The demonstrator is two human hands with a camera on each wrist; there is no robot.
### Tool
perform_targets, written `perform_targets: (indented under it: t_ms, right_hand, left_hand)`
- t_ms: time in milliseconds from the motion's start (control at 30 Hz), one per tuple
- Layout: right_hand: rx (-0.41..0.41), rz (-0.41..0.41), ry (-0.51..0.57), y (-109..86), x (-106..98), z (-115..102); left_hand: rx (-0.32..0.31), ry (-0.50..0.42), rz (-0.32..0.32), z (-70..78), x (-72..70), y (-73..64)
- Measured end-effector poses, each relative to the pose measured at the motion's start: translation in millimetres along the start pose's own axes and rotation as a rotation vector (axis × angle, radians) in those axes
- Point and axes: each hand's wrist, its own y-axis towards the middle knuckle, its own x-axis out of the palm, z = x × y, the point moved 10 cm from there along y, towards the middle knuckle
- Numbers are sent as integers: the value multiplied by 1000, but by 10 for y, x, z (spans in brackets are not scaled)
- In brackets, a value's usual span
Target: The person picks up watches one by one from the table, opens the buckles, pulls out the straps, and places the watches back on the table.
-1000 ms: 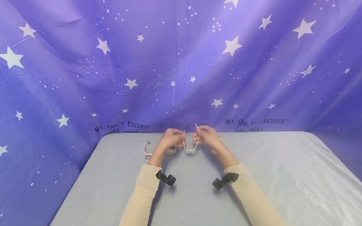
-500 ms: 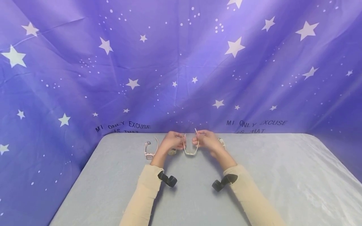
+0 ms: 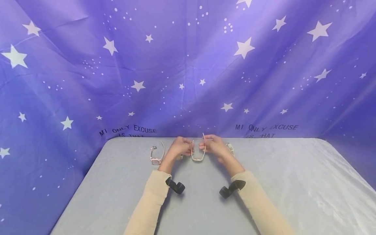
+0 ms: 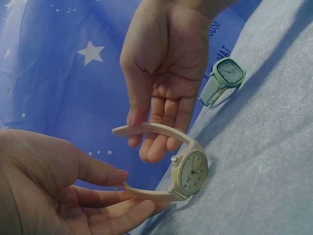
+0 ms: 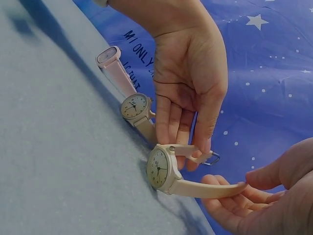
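A pale cream wristwatch [image 3: 198,159] with a round dial is held between both hands, its strap undone and the ends pointing up. My left hand [image 3: 180,147] pinches the buckle end between thumb and fingers; the buckle shows in the right wrist view. The plain strap end is pinched by my right hand [image 3: 215,146]. In the left wrist view the watch face [image 4: 192,171] is turned down the table side, close to the cloth; I cannot tell if it touches.
A pink watch [image 3: 155,161] stands on the grey cloth-covered table [image 3: 194,202] to the left. Beside it, partly behind my left hand, is another round-dialled watch [image 5: 135,106]. A green watch [image 4: 229,72] sits beyond my right hand. A purple star-printed curtain [image 3: 188,65] hangs behind.
Both hands have lowered the cream watch slightly toward the table, keeping their hold on the strap ends. The head view has shifted a little.
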Motion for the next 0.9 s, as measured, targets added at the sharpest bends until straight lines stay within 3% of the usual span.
perform_targets:
  t_ms: [433, 733, 900]
  right_hand:
    - [65, -22, -60, -8, -27, 49]
    - [71, -32, -76, -10, -15, 48]
    - [70, -37, -65, -11, -11, 57]
  left_hand:
    - [-20, 6, 0, -40, -11, 25]
    - [-29, 23, -66, -27, 19, -1]
    - [-36, 34, -71, -32, 28, -1]
